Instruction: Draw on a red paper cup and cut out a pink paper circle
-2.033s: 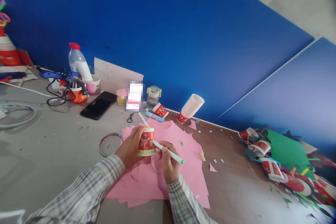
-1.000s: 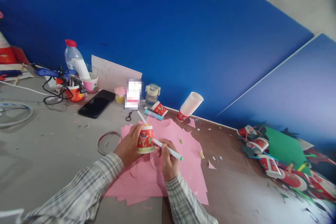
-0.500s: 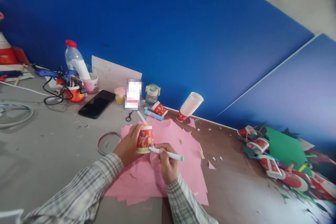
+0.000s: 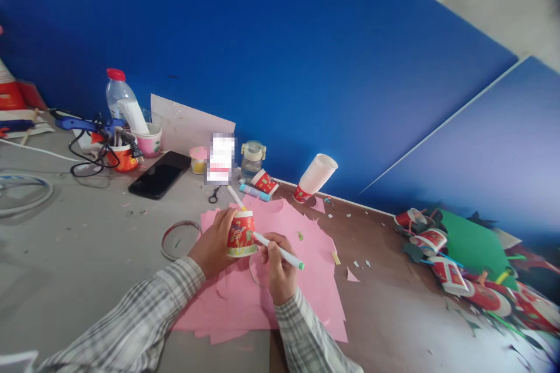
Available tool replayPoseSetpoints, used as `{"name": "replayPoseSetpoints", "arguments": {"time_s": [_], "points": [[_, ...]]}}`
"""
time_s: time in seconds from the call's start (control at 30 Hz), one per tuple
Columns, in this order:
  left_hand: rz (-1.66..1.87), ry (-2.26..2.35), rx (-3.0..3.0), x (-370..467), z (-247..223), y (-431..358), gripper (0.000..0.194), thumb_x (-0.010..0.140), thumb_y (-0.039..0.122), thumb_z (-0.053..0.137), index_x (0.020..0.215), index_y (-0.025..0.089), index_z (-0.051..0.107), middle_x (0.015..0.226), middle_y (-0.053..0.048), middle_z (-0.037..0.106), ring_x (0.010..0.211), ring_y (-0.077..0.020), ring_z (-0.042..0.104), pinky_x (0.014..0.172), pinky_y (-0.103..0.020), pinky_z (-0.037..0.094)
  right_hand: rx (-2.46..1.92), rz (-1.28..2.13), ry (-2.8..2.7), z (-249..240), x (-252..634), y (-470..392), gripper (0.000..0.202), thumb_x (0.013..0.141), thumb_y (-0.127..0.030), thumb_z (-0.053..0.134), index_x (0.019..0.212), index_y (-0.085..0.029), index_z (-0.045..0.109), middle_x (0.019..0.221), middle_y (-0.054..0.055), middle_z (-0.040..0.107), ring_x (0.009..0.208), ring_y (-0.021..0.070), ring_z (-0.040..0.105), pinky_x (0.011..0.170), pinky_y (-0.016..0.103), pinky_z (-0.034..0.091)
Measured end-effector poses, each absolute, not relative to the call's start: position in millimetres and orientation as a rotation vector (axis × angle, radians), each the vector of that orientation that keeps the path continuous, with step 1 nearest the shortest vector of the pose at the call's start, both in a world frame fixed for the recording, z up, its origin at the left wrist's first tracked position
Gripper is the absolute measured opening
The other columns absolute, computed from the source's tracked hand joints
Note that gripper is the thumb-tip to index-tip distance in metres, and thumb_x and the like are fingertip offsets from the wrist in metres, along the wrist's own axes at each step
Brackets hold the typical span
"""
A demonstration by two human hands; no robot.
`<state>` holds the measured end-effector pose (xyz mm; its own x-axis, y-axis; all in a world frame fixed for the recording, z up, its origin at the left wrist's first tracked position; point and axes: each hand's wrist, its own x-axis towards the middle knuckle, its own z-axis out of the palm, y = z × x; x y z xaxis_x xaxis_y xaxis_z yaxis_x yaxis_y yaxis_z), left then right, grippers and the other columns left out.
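A red patterned paper cup [image 4: 241, 234] is upside down or tilted above the pink paper [image 4: 306, 285], with a yellow-green band near its lower rim. My left hand [image 4: 213, 245] grips it from the left side. In my right hand [image 4: 280, 265] is a white marker [image 4: 282, 253] with a green end, its tip at the cup's right side. A second marker [image 4: 237, 197], white and yellow, lies just behind the cup. To the left of my left hand rests a tape ring [image 4: 163, 243].
A black phone [image 4: 160, 175], small scissors [image 4: 214, 194] and a glass jar [image 4: 252, 158] stand or lie behind. Stacked cups [image 4: 315, 178] lean near the blue partition [image 4: 280, 70]. Decorated cups and green paper [image 4: 475, 245] are at the right. Paper scraps lie on the brown surface.
The marker tip in my right hand has moved up from the cup's lower rim to its red side. My left hand still holds the cup.
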<state>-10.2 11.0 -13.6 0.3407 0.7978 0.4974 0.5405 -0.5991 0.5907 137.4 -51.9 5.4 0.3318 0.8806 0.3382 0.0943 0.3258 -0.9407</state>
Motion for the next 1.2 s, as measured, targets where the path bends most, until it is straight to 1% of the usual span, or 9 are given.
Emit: {"name": "replayPoseSetpoints", "arguments": {"time_s": [0.3, 0.57, 0.87, 1.2], "points": [[1.109, 1.212, 2.290, -9.3, -14.0, 10.4, 0.090, 0.054, 0.057, 0.065, 0.125, 0.023, 0.020, 0.117, -0.011, 0.041, 0.110, -0.0280, 0.043, 0.088, -0.047, 0.046, -1.155, 0.649, -1.160, 5.4, 138.1, -51.7, 0.023, 0.079, -0.031, 0.048, 0.079, -0.016, 0.065, 0.055, -0.002, 0.056, 0.041, 0.0123, 0.048, 0.041, 0.023, 0.041], [1.145, 1.197, 2.300, -9.0, -13.7, 11.1, 0.090, 0.054, 0.055, 0.067, 0.125, 0.024, 0.020, 0.115, -0.009, 0.043, 0.108, -0.0289, 0.044, 0.088, -0.050, 0.045, -1.151, 0.651, -1.136, 2.0, 138.2, -49.6, 0.020, 0.079, -0.029, 0.048, 0.082, -0.016, 0.063, 0.054, -0.002, 0.056, 0.040, 0.0120, 0.048, 0.041, 0.023, 0.042], [1.146, 1.203, 2.260, -9.7, -13.4, 10.6, 0.091, 0.052, 0.053, 0.069, 0.124, 0.024, 0.022, 0.115, -0.009, 0.043, 0.108, -0.0287, 0.044, 0.087, -0.049, 0.046, -1.134, 0.696, -1.128, 6.2, 137.6, -52.6, 0.021, 0.078, -0.029, 0.048, 0.076, -0.016, 0.064, 0.050, -0.003, 0.055, 0.037, 0.0115, 0.046, 0.037, 0.021, 0.039], [1.139, 1.210, 2.287, -9.6, -12.9, 11.2, 0.090, 0.053, 0.052, 0.068, 0.124, 0.023, 0.021, 0.114, -0.010, 0.044, 0.108, -0.0282, 0.044, 0.089, -0.048, 0.046, -1.164, 0.688, -1.134, 2.5, 138.9, -53.7, 0.021, 0.078, -0.028, 0.047, 0.074, -0.016, 0.064, 0.049, -0.003, 0.054, 0.038, 0.0124, 0.046, 0.039, 0.023, 0.039]]}}
